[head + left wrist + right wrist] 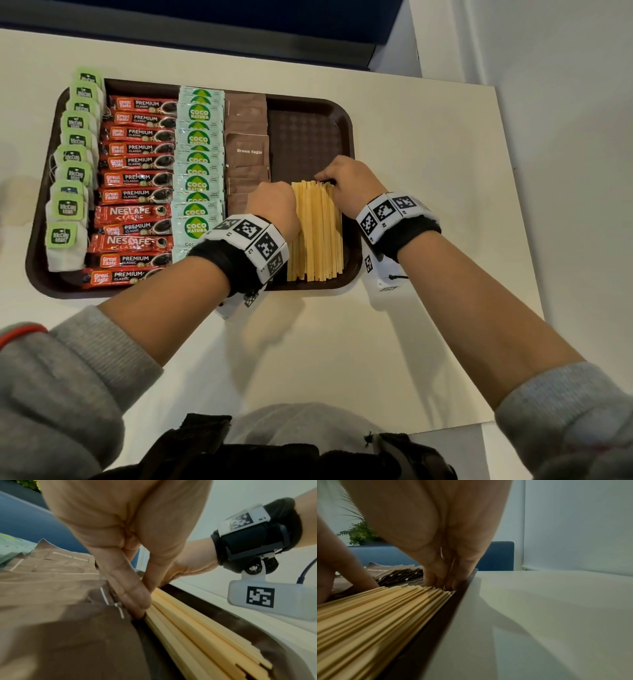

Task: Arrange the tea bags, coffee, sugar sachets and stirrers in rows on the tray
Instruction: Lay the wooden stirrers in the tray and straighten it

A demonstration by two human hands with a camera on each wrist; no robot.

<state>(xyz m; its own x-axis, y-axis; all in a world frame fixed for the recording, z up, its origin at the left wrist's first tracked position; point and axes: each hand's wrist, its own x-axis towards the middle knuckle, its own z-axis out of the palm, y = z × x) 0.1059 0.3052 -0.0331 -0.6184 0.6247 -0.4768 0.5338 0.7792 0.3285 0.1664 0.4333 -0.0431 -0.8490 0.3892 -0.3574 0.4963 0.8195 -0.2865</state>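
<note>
On the brown tray lie rows, left to right: green-tagged tea bags, red coffee sachets, pale green sugar sachets and brown sugar sachets. A bundle of wooden stirrers lies lengthwise at the tray's near right. My left hand presses thumb and fingers down along the bundle's left side, next to the brown sachets. My right hand has its fingertips set against the far ends of the stirrers, by the tray's right rim.
The tray sits on a white table whose right edge is close to the tray. The tray's far right part is bare. A blue seat stands beyond the table, with a plant behind it and a white wall at right.
</note>
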